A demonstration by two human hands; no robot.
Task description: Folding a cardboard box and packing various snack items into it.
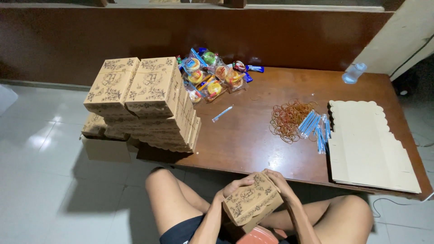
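Left hand (236, 185) and right hand (279, 181) gripped printed cardboard box (251, 203) at lower centre, fingers pressing lid; firm even pressure advisable. Box stack (144, 99) upper left on surface (253, 140).

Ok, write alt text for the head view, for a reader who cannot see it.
Both hands, left and right, grip a small printed brown cardboard box over the seated person's lap. On the low dark wooden table ahead sit a stack of matching boxes, wrapped snacks, a tangle of rubber bands, blue-wrapped straws and flat unfolded cardboard sheets.
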